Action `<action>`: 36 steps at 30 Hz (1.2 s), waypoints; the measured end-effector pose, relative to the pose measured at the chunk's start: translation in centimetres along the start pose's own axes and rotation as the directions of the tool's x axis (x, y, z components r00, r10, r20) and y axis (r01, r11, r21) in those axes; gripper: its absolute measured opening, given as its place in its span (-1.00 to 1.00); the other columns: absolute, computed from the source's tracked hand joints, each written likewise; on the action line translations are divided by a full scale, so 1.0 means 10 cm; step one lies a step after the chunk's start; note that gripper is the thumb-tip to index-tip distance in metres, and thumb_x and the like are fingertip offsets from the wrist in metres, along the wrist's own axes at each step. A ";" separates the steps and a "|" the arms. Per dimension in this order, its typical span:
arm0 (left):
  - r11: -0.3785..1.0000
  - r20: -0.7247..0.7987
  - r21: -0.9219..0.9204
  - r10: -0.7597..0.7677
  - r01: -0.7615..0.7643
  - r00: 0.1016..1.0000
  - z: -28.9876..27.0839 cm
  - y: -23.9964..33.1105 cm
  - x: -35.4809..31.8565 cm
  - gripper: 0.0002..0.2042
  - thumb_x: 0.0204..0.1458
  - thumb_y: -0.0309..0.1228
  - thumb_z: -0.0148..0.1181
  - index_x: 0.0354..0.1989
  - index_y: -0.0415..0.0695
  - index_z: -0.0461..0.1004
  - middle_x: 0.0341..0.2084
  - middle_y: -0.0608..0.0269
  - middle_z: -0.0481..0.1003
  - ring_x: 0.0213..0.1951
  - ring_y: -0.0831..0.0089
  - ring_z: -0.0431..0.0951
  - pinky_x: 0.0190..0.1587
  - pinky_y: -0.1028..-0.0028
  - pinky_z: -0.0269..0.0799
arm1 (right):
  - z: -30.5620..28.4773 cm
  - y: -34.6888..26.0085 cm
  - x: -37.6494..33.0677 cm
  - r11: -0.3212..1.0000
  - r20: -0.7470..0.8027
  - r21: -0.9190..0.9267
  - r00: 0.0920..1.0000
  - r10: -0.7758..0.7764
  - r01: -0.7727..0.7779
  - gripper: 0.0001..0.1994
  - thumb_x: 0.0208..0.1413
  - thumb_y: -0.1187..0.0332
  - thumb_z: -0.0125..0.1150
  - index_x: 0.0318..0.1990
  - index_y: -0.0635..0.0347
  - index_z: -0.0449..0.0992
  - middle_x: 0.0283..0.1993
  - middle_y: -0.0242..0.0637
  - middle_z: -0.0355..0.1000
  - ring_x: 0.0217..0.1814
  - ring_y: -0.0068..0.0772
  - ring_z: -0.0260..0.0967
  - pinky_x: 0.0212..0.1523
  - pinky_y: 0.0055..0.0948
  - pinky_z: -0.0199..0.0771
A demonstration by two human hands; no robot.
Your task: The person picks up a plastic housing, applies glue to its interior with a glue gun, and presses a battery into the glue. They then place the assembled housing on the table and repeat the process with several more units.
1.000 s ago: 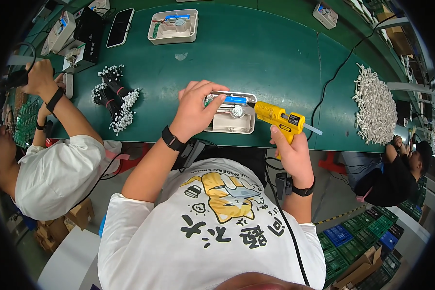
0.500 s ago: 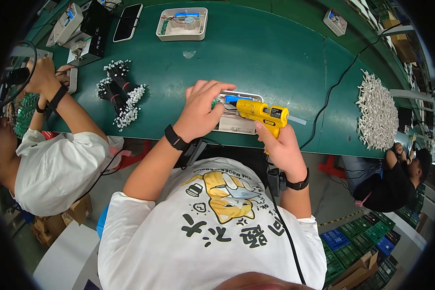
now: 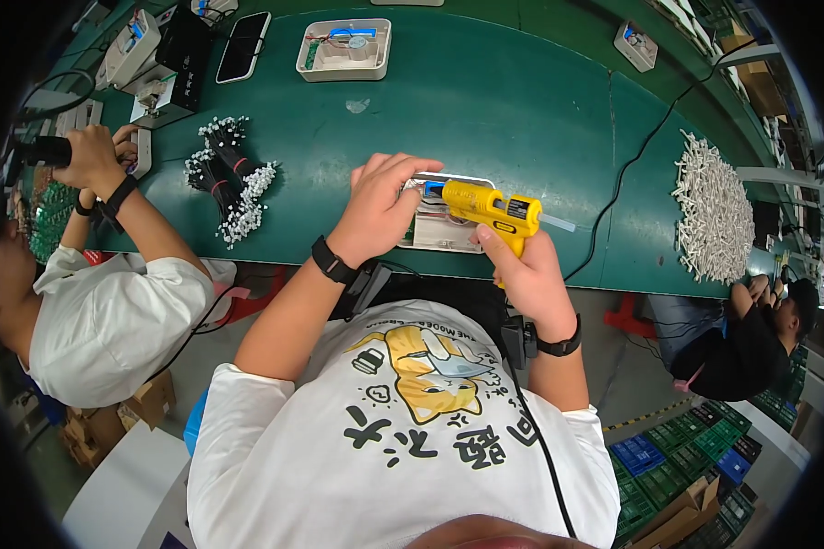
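My right hand (image 3: 529, 279) is wrapped round the handle of a yellow hot glue gun (image 3: 485, 203), its nozzle pointing left. A translucent glue stick (image 3: 558, 222) sticks out of the gun's back end. Under the nozzle lies an open white plastic case (image 3: 444, 236) near the table's front edge. Part of a blue component (image 3: 433, 188) shows inside it; the gun and my hand hide much of the interior. My left hand (image 3: 380, 203) holds the left end of this case, fingers along its far rim.
A similar open case (image 3: 368, 60), a phone (image 3: 243, 48) and a black box (image 3: 188, 69) are at the back. Bundled black wires (image 3: 231, 183) lie left, a heap of white parts (image 3: 714, 210) right. A cable (image 3: 645, 146) crosses the green table (image 3: 522, 101). Co-workers sit on both sides.
The glue gun has shifted slightly left with my right hand. My left hand stays almost in place on the case. At left, a co-worker's hand has moved slightly right.
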State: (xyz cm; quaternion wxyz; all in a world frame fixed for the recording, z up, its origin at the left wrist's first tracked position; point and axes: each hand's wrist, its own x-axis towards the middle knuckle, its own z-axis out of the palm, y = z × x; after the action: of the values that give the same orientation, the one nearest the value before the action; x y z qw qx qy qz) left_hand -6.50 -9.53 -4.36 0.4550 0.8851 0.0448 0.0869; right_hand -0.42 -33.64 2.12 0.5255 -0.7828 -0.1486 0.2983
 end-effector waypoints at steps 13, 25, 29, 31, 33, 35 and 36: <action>0.988 0.190 -0.052 -0.135 0.147 0.973 -0.15 -0.05 0.21 -0.77 0.30 -0.36 0.29 0.07 0.00 0.74 -0.08 0.36 0.67 0.06 0.31 0.53 0.19 0.31 0.42 | -0.31 0.29 -0.19 0.948 -0.060 0.318 0.997 0.044 -0.023 -0.66 0.47 0.21 0.17 0.12 0.34 0.56 -0.06 -0.17 0.64 -0.49 -0.63 0.42 -0.49 -0.56 0.45; 0.995 0.244 0.002 -0.096 0.099 0.965 -0.21 -0.08 0.27 -0.76 0.28 -0.29 0.32 0.07 0.04 0.74 -0.02 0.33 0.67 0.08 0.28 0.55 0.19 0.26 0.44 | -0.56 0.62 -0.15 0.834 -0.213 0.536 0.977 -0.018 0.132 -0.74 0.51 0.23 0.05 -0.03 0.30 0.48 -0.03 -0.02 0.55 -0.52 -0.48 0.33 -0.47 -0.41 0.44; 0.997 0.347 0.006 -0.068 0.070 0.935 -0.41 -0.03 0.39 -0.77 0.30 -0.37 0.31 0.07 -0.08 0.73 -0.08 0.20 0.68 -0.06 0.37 0.61 0.05 0.36 0.54 | -0.57 0.86 -0.08 0.774 -0.317 0.586 0.947 -0.055 0.241 -0.75 0.52 0.23 0.02 -0.01 0.28 0.46 -0.02 -0.02 0.54 -0.50 -0.48 0.29 -0.46 -0.38 0.42; 0.994 0.429 0.042 -0.109 0.100 0.897 -0.51 0.03 0.46 -0.77 0.31 -0.37 0.31 0.06 -0.14 0.72 -0.14 0.16 0.69 -0.22 0.44 0.65 -0.12 0.43 0.59 | -0.56 0.95 -0.08 0.752 -0.364 0.595 0.929 -0.065 0.286 -0.75 0.53 0.23 0.01 0.00 0.27 0.45 -0.02 -0.03 0.53 -0.49 -0.49 0.28 -0.45 -0.37 0.41; 0.981 0.415 -0.020 -0.166 0.191 0.894 -0.47 0.09 0.61 -0.77 0.32 -0.38 0.30 0.05 -0.17 0.71 -0.17 0.17 0.69 -0.30 0.47 0.64 -0.19 0.46 0.58 | -0.57 0.98 -0.05 0.682 -0.380 0.649 0.920 -0.091 0.336 -0.76 0.54 0.23 -0.01 0.01 0.24 0.43 -0.02 -0.04 0.52 -0.47 -0.48 0.27 -0.45 -0.38 0.39; 0.908 0.398 -0.159 -0.300 0.388 0.867 -0.39 0.15 0.81 -0.77 0.34 -0.39 0.28 0.05 -0.24 0.69 -0.24 0.19 0.71 -0.45 0.54 0.63 -0.34 0.52 0.57 | -0.59 1.00 -0.02 0.639 -0.404 0.669 0.907 -0.115 0.379 -0.77 0.54 0.23 -0.02 0.01 0.23 0.41 -0.01 -0.05 0.51 -0.46 -0.48 0.27 -0.44 -0.38 0.38; 0.915 0.393 -0.155 -0.288 0.372 0.873 -0.33 0.13 0.95 -0.77 0.34 -0.39 0.28 0.05 -0.24 0.69 -0.24 0.19 0.71 -0.45 0.54 0.63 -0.34 0.52 0.57 | -0.59 1.01 -0.02 0.628 -0.403 0.681 0.909 -0.111 0.378 -0.77 0.54 0.23 -0.02 0.01 0.22 0.41 -0.01 -0.05 0.51 -0.46 -0.48 0.27 -0.44 -0.38 0.38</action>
State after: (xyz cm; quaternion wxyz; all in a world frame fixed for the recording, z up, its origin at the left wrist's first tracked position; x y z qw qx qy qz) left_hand 2.21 -6.18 -0.37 0.5608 0.8075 0.1013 -0.1524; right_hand 2.31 -42.17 -5.38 0.8517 -0.5079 -0.0318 0.1250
